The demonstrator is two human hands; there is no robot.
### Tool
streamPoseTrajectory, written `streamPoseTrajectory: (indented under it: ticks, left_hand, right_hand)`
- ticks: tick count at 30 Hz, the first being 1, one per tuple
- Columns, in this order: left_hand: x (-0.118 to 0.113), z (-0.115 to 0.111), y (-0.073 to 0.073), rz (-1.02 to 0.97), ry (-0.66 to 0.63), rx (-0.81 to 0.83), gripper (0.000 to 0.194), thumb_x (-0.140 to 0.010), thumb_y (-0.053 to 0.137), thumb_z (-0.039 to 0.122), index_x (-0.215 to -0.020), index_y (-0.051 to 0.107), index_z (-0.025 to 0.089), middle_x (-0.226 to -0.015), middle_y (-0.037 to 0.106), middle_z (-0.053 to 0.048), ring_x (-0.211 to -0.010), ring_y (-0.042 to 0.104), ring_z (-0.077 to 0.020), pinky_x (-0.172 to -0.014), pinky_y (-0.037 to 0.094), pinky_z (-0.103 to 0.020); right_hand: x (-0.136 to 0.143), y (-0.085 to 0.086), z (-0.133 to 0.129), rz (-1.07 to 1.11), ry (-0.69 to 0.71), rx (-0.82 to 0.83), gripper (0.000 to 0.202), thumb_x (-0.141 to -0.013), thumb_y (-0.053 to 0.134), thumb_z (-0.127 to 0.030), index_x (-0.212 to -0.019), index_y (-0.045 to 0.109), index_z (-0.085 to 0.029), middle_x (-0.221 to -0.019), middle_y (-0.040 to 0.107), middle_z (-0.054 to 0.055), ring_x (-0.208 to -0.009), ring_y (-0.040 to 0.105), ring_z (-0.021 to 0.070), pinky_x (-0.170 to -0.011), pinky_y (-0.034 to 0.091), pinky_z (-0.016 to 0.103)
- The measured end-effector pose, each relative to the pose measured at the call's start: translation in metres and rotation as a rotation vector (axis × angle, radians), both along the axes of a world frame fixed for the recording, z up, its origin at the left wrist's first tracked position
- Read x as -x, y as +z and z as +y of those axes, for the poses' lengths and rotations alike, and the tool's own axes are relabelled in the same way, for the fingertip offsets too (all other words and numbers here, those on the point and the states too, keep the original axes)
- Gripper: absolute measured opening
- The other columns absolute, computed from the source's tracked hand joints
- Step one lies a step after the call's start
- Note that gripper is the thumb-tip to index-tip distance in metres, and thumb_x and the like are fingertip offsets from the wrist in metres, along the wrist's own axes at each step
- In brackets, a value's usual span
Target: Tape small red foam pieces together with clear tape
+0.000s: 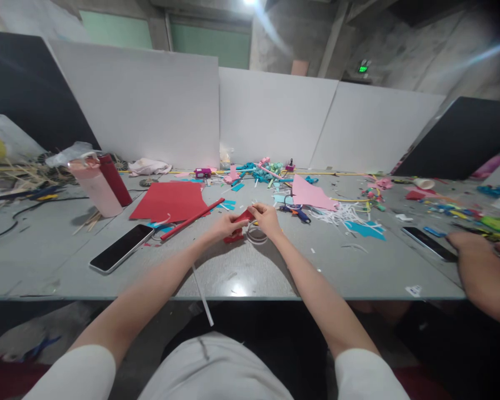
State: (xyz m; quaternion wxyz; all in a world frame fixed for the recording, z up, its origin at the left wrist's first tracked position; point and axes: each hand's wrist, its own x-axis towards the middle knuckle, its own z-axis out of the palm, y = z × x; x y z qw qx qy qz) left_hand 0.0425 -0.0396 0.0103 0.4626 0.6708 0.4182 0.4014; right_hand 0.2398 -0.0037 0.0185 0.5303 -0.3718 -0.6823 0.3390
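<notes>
Both hands meet over the middle of the table. A small piece of red paper [244,216] is pinched between the fingertips of my left hand [225,226] and my right hand [266,219]. Just under my left hand lies another red piece [234,239], partly covered by the fingers. A roll of clear tape [256,235] rests on the table beneath my right hand. To the left, a thin red paper stick [191,220] lies slanted near a large red sheet [169,201].
A phone [121,248], a pink bottle [95,188] and a red bottle [115,180] are at left. A glue gun [296,211], pink paper [312,194], white paper strips [337,215] and blue paper [365,229] lie right. Another person's arm [483,272] reaches in at far right.
</notes>
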Motion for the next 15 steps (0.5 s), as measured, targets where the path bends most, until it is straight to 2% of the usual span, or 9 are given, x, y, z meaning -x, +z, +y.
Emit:
streamPoseTrajectory:
  ticks: [3, 9, 15]
  left_hand:
    - [0.001, -0.002, 0.000, 0.002, -0.045, 0.051, 0.056, -0.086, 0.076, 0.072, -0.070, 0.068, 0.019, -0.055, 0.063, -0.005, -0.042, 0.049, -0.0118, -0.042, 0.034, -0.026]
    - [0.003, 0.001, 0.001, 0.011, -0.044, 0.039, 0.056, -0.086, 0.077, 0.070, -0.075, 0.071, 0.015, -0.061, 0.069, -0.010, -0.045, 0.057, -0.0146, -0.045, 0.041, -0.028]
    - [0.006, 0.002, 0.002, -0.029, -0.115, 0.101, 0.058, -0.085, 0.079, 0.072, -0.081, 0.073, 0.014, -0.064, 0.073, -0.012, -0.048, 0.063, -0.0161, -0.046, 0.044, -0.027]
  right_hand:
    - [0.000, 0.001, -0.001, -0.018, -0.017, -0.014, 0.047, -0.087, 0.072, -0.067, -0.081, 0.074, -0.021, -0.074, 0.073, 0.003, -0.068, 0.063, 0.0191, -0.065, 0.048, 0.030]
    - [0.002, 0.005, -0.002, -0.004, -0.063, -0.012, 0.047, -0.087, 0.071, -0.066, -0.080, 0.074, -0.020, -0.071, 0.072, 0.003, -0.066, 0.063, 0.0195, -0.065, 0.048, 0.031]
    - [-0.008, 0.018, -0.002, 0.105, -0.128, -0.001, 0.051, -0.081, 0.076, -0.069, -0.084, 0.077, -0.018, -0.069, 0.072, 0.004, -0.064, 0.063, 0.0203, -0.065, 0.052, 0.033]
